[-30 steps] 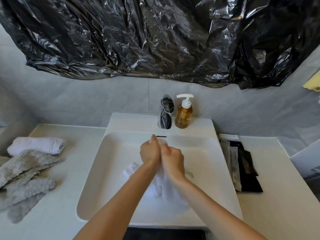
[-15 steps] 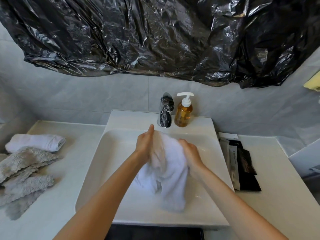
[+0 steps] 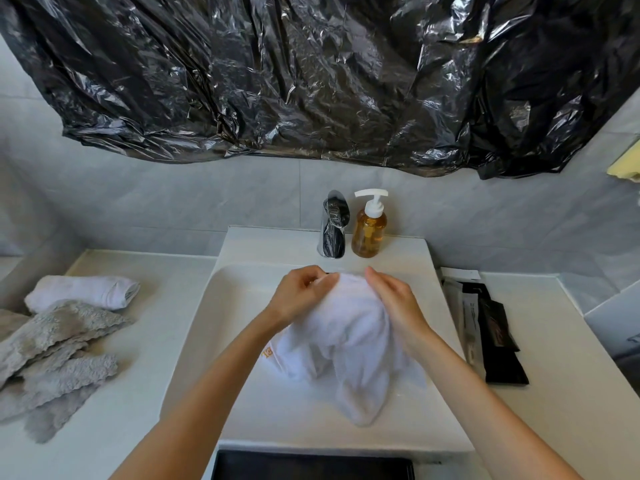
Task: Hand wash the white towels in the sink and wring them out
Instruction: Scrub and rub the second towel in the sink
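Note:
A white towel (image 3: 349, 344) hangs bunched over the white sink (image 3: 235, 327), its lower folds drooping into the basin. My left hand (image 3: 301, 294) pinches the towel's top edge on the left. My right hand (image 3: 393, 299) grips the same top edge on the right, a short gap between the two hands. A small orange mark shows on the towel's lower left fold. Another rolled white towel (image 3: 83, 291) lies on the counter at the left.
A chrome tap (image 3: 333, 228) and an amber pump soap bottle (image 3: 369, 230) stand behind the basin. Grey fluffy cloths (image 3: 52, 355) lie on the left counter. Black and white packets (image 3: 485, 327) lie on the right counter. Black plastic sheeting (image 3: 311, 74) covers the wall above.
My hands, pressed together low in the basin a second ago, have risen and parted. The towel has been lifted and spread between them, hanging higher over the sink.

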`<act>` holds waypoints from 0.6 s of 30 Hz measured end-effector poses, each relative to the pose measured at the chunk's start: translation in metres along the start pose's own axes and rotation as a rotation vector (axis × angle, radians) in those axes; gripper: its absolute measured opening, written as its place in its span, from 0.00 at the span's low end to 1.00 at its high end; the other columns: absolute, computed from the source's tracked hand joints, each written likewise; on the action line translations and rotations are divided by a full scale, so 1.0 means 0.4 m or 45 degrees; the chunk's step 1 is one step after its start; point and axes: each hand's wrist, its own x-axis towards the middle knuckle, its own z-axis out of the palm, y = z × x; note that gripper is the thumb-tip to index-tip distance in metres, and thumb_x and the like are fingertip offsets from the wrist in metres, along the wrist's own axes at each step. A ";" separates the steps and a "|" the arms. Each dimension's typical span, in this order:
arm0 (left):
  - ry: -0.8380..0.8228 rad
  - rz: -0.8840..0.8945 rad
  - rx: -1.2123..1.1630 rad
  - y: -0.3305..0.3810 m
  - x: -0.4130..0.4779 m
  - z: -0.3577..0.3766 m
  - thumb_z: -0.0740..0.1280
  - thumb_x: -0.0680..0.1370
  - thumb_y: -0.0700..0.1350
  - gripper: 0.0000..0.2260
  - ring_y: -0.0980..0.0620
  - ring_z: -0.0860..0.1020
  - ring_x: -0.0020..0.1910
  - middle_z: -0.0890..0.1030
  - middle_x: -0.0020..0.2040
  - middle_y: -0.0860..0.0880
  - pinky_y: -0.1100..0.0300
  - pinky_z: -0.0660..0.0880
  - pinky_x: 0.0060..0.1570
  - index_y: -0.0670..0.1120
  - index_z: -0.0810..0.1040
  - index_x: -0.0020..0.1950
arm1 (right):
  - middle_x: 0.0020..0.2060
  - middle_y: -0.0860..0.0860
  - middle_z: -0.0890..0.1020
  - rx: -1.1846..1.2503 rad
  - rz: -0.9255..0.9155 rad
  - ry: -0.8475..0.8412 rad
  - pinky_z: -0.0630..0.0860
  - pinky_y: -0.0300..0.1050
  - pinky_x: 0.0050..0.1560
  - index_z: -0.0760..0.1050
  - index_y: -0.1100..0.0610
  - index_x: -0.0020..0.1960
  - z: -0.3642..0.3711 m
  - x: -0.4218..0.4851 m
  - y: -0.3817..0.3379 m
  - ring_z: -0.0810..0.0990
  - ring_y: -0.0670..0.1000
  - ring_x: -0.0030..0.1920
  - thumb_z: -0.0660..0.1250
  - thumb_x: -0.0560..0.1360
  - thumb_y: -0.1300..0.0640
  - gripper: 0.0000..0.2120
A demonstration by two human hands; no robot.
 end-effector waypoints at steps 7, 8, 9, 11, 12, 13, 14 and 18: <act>0.486 -0.469 -0.713 0.050 -0.004 0.113 0.66 0.79 0.55 0.23 0.50 0.64 0.30 0.63 0.29 0.47 0.57 0.63 0.34 0.46 0.61 0.31 | 0.28 0.50 0.72 -0.243 0.037 0.244 0.65 0.45 0.39 0.67 0.55 0.30 0.115 -0.033 -0.003 0.70 0.50 0.36 0.61 0.80 0.52 0.20; 0.548 -0.536 -0.712 0.057 0.001 0.123 0.65 0.80 0.55 0.23 0.50 0.66 0.29 0.66 0.28 0.48 0.57 0.65 0.35 0.46 0.62 0.30 | 0.27 0.50 0.72 -0.330 0.044 0.291 0.66 0.45 0.38 0.65 0.55 0.28 0.137 -0.040 0.000 0.70 0.52 0.34 0.60 0.80 0.52 0.21; 0.580 -0.542 -0.631 0.064 0.000 0.133 0.63 0.81 0.54 0.24 0.50 0.68 0.29 0.68 0.27 0.48 0.57 0.67 0.36 0.45 0.63 0.29 | 0.26 0.50 0.73 -0.372 0.058 0.355 0.66 0.45 0.38 0.66 0.55 0.27 0.146 -0.035 0.002 0.71 0.53 0.34 0.60 0.80 0.52 0.22; 0.581 -0.427 -0.441 0.072 -0.019 0.157 0.60 0.82 0.53 0.25 0.51 0.70 0.29 0.71 0.25 0.50 0.56 0.67 0.36 0.45 0.65 0.27 | 0.30 0.52 0.78 -0.434 0.126 0.456 0.70 0.46 0.39 0.70 0.56 0.29 0.146 -0.007 0.001 0.77 0.55 0.37 0.59 0.79 0.51 0.21; 0.557 -0.367 -0.356 0.071 -0.029 0.168 0.59 0.82 0.53 0.25 0.50 0.71 0.30 0.72 0.25 0.50 0.55 0.68 0.37 0.46 0.67 0.26 | 0.35 0.54 0.81 -0.496 0.134 0.460 0.71 0.46 0.41 0.74 0.56 0.32 0.141 0.008 0.000 0.79 0.57 0.41 0.58 0.79 0.51 0.19; 0.531 -0.342 -0.300 0.067 -0.034 0.172 0.59 0.82 0.53 0.25 0.49 0.73 0.31 0.75 0.27 0.49 0.53 0.70 0.38 0.46 0.69 0.26 | 0.39 0.56 0.82 -0.535 0.140 0.474 0.71 0.46 0.42 0.76 0.57 0.36 0.140 0.016 0.008 0.80 0.59 0.45 0.58 0.80 0.51 0.18; 0.513 -0.354 -0.264 0.057 -0.029 0.167 0.60 0.82 0.52 0.24 0.48 0.74 0.33 0.77 0.29 0.46 0.51 0.73 0.40 0.45 0.71 0.27 | 0.41 0.57 0.83 -0.553 0.154 0.489 0.70 0.46 0.42 0.78 0.57 0.38 0.146 0.009 0.008 0.80 0.59 0.46 0.57 0.80 0.51 0.18; 0.617 -0.526 -0.276 0.007 0.008 0.130 0.60 0.82 0.47 0.21 0.45 0.74 0.36 0.77 0.31 0.43 0.54 0.73 0.39 0.42 0.72 0.29 | 0.38 0.56 0.82 -0.593 0.145 0.391 0.68 0.43 0.40 0.78 0.57 0.36 0.188 -0.033 0.020 0.78 0.57 0.41 0.57 0.80 0.50 0.19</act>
